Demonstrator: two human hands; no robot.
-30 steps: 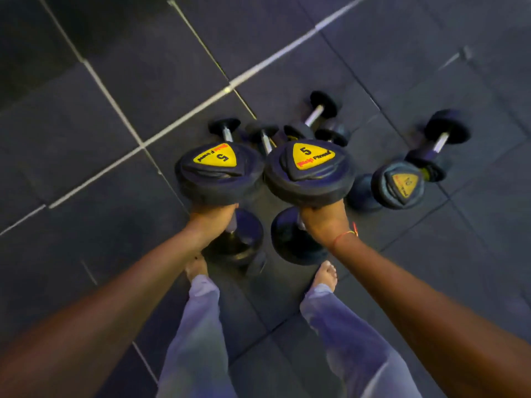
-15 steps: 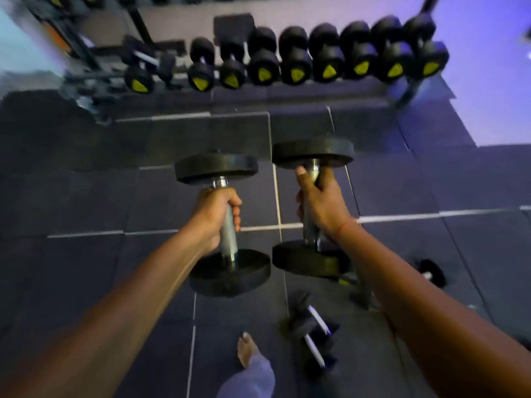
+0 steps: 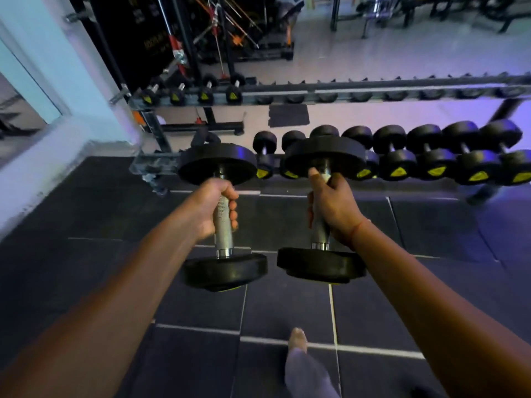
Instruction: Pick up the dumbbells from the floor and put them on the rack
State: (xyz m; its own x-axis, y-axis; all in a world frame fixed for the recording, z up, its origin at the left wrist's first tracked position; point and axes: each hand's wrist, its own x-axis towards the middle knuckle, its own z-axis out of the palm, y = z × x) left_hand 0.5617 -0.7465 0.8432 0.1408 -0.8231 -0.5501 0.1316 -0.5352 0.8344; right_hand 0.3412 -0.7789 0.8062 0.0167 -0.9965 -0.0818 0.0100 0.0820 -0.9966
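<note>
I hold two black dumbbells upright by their knurled metal handles, above the dark floor tiles. My left hand (image 3: 214, 208) is wrapped around the left dumbbell (image 3: 222, 270). My right hand (image 3: 333, 209) grips the right dumbbell (image 3: 324, 156). The two-tier rack (image 3: 316, 91) stands straight ahead. Its lower tier holds a row of several black dumbbells (image 3: 431, 159) with yellow labels, partly hidden behind the one in my right hand. The upper tier has several small dumbbells (image 3: 189, 91) at its left end and bare cradles to the right.
A pale wall with a mirror (image 3: 26, 110) runs along the left. The rack's grey end frame (image 3: 152, 156) stands at front left. Cable machines and bars (image 3: 218, 27) stand behind the rack. My bare foot (image 3: 297, 340) is on the tiled floor below.
I have walked away from the dumbbells on the floor and closer to the rack, which now fills the upper view. Both hands still grip their dumbbells upright.
</note>
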